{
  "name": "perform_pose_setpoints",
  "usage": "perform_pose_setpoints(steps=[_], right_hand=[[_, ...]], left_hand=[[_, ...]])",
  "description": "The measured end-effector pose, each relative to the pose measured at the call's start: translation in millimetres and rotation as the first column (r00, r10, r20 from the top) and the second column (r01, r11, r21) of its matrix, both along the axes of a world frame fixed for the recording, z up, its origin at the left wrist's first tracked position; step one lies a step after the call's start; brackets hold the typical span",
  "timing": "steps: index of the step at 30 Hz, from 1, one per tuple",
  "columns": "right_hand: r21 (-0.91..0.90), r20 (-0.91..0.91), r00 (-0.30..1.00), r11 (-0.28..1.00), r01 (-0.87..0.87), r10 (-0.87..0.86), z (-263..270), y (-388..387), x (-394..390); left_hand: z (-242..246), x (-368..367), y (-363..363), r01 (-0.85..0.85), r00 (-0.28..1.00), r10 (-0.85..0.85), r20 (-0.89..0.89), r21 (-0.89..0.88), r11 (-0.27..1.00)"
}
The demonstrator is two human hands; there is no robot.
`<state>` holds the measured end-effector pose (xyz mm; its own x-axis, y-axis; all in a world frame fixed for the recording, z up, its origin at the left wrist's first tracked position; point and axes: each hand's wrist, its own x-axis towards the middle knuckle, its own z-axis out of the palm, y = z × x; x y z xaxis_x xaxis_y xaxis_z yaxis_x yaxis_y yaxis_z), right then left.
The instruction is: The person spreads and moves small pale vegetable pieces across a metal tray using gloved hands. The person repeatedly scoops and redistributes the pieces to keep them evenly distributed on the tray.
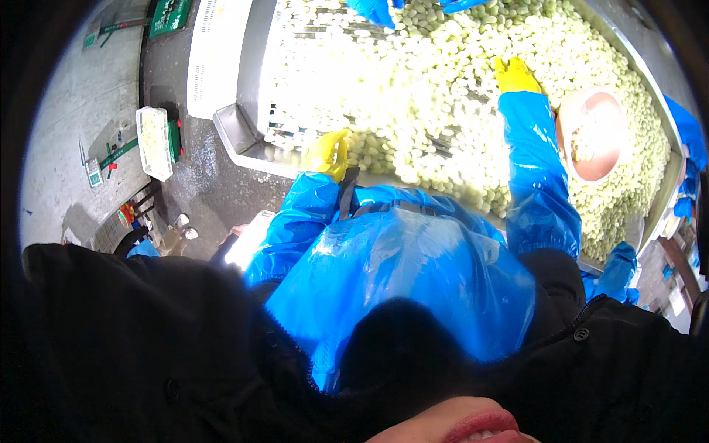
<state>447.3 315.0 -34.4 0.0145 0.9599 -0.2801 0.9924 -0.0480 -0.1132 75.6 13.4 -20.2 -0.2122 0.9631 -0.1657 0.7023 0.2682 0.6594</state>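
Note:
Both hands wear yellow gloves with blue plastic sleeves above them. My left hand is at the near left edge of a metal sorting table, its fingers curled beside pale green, bean-like pieces; whether it holds any is unclear. Farther right, my right hand rests on the heaped pieces with its fingers spread a little, and what lies beneath it is hidden. A pinkish plastic bowl sits in the heap right of my right forearm, with some pieces inside. Glare washes out the middle of the table.
Another person's blue-gloved hands reach in at the far edge. A blue-sleeved arm is at the lower right corner. On the left, a clear tub of pale pieces sits on a green scale. A white crate stands beyond the table's left end.

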Motion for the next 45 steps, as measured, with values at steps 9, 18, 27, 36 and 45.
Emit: perform_pose_setpoints(steps=[9, 18, 27, 36, 45], right_hand=[[-0.039, -0.059, 0.998, 0.999, -0.004, 0.002, -57, 8, -3], [-0.188, -0.294, 0.953, 0.982, 0.019, -0.075, 27, -111, -49], [0.004, -0.096, 0.981, 0.986, 0.169, -0.168, 20, -88, 22], [-0.288, -0.024, 0.99, 0.949, 0.127, -0.14, 20, -48, 4], [-0.371, -0.001, 0.996, 0.925, -0.087, 0.093, 5, -50, -16]], left_hand=[[4, 0, -6, -0.001, 1.0, 0.001, 0.006, 0.003, 1.0], [-6, -1, -8, -0.002, 1.0, 0.002, 0.023, 0.006, 1.0], [-6, -3, -8, 0.022, 1.0, -0.022, 0.009, -0.03, 0.999], [-1, 0, -6, -0.023, 0.999, 0.026, 0.025, -0.095, 0.995], [-29, -6, -18, -0.045, 0.997, 0.048, 0.06, -0.054, 0.998]])
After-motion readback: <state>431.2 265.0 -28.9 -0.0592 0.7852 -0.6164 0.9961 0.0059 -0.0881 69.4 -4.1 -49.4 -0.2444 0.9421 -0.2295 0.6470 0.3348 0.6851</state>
